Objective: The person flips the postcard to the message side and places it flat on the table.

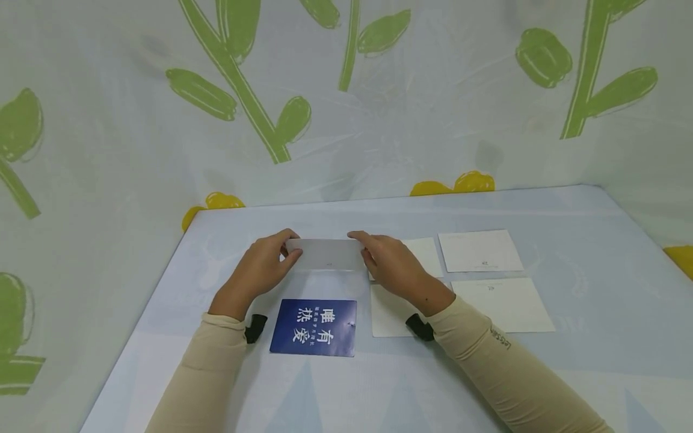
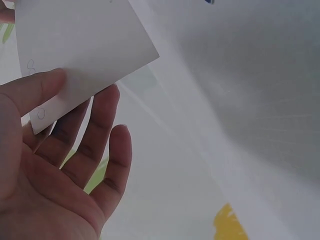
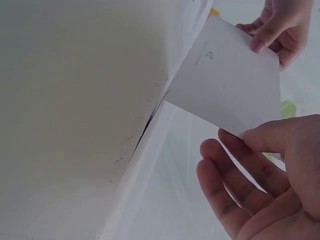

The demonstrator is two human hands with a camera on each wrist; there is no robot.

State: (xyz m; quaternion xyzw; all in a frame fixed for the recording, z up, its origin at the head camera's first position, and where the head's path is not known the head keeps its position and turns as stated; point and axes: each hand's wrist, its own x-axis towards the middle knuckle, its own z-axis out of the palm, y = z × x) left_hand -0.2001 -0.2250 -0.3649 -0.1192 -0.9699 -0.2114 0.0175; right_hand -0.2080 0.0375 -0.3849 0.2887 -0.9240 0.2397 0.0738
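A white card [image 1: 325, 255] with a small printed mark is held up between both hands, tilted above the table. My left hand [image 1: 263, 264] pinches its left end, thumb on the near face and fingers behind, as the left wrist view shows on the card [image 2: 85, 45]. At the opposite end my right hand [image 1: 394, 264] pinches the card between thumb and forefinger; in the right wrist view the other fingers [image 3: 220, 185] are spread below the card [image 3: 230, 75]. Closer to me, a dark blue card [image 1: 314, 328] with white characters lies flat on the table.
To the right lie several white cards, among them a far one [image 1: 480, 251] and a near one [image 1: 500, 305]; my right forearm partly covers others [image 1: 387, 313]. The pale blue table [image 1: 595, 288] meets a leaf-patterned curtain [image 1: 379, 138] at its back edge.
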